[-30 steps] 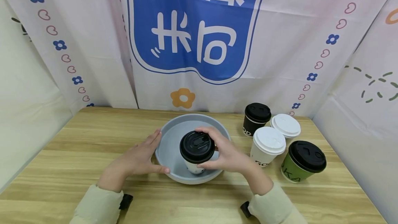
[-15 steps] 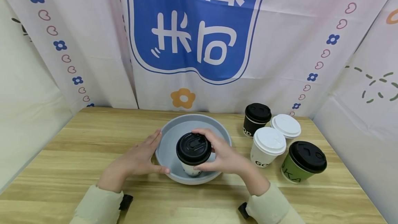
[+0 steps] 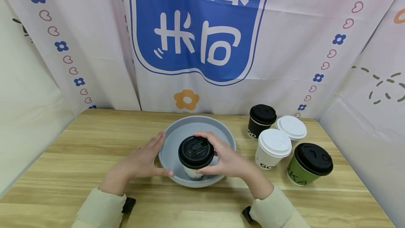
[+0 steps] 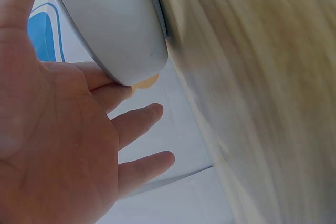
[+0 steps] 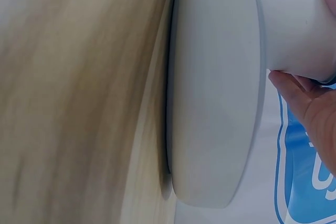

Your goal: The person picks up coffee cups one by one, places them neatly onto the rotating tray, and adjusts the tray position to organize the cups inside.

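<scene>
"Grey first: what is that wide thing in the middle?"

"A round, shallow grey dish (image 3: 177,140), flat on the light wood-grained counter (image 3: 110,140)."

"And the hands?"

"The left hand (image 3: 139,160) has its fingers extended at the dish's left side, thumb at the near rim. It touches the dish without gripping it; from the left wrist, two fingers reach out clear of the wall."

"The other one?"

"The right hand (image 3: 226,157) is curved round a white cup with a black lid (image 3: 195,152), thumb on the near side, fingers on the far side."

"Where is that cup?"

"Within the dish's rim, toward the near edge, roughly upright. Whether its base touches the dish floor, I can't tell."

"What's over on the right?"

"Four cups, close together: a black cup with a black lid (image 3: 262,117) at the back, a partly hidden cup with a white lid (image 3: 291,127) beside it, a white cup with a white lid (image 3: 274,147) in front of both, and a green cup with a black lid (image 3: 310,163) furthest right."

"Behind them?"

"White cloth (image 3: 104,27) bearing a blue panel (image 3: 197,10) with white lettering."
</scene>
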A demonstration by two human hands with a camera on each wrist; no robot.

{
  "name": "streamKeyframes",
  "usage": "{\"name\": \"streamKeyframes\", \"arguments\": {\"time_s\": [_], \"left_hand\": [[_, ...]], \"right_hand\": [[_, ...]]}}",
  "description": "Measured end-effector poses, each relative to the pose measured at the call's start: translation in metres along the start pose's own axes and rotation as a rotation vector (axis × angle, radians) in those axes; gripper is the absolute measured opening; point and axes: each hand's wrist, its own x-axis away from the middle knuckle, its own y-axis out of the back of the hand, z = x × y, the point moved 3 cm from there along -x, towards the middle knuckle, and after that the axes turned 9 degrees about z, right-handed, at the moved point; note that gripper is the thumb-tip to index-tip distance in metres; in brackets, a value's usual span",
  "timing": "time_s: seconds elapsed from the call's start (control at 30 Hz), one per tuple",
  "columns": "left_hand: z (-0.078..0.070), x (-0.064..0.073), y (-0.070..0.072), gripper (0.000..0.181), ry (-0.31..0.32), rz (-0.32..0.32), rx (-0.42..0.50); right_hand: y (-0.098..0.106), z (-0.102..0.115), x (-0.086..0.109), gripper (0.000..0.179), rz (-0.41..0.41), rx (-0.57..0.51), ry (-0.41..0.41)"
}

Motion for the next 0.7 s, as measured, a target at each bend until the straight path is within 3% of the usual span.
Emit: {"name": "streamKeyframes", "arguments": {"time_s": [0.7], "left_hand": [[-0.0019,0.001,0.0009,0.132,-0.004,-0.001,-0.002]], "right_hand": [[0.0003,0.0006,0.0021,0.09,0.028,0.004,-0.012]]}}
